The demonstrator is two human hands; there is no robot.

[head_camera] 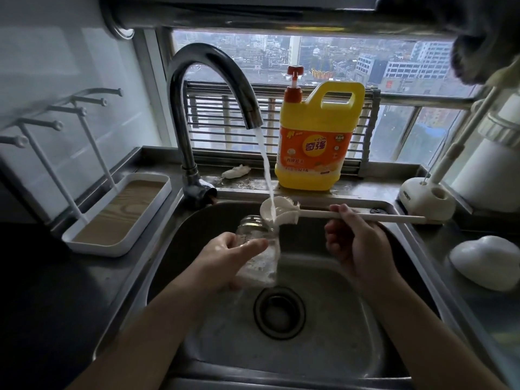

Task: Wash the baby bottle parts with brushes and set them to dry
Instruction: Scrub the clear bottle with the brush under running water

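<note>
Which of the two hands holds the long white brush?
The right hand: its fingers curl round the handle of the white brush, with its head under the running water. The left hand holds the clear baby bottle instead.

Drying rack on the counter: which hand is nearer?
Left. The left hand holds the glass bottle just right of the drying rack; the right hand grips the brush handle farther right, beyond the water stream.
</note>
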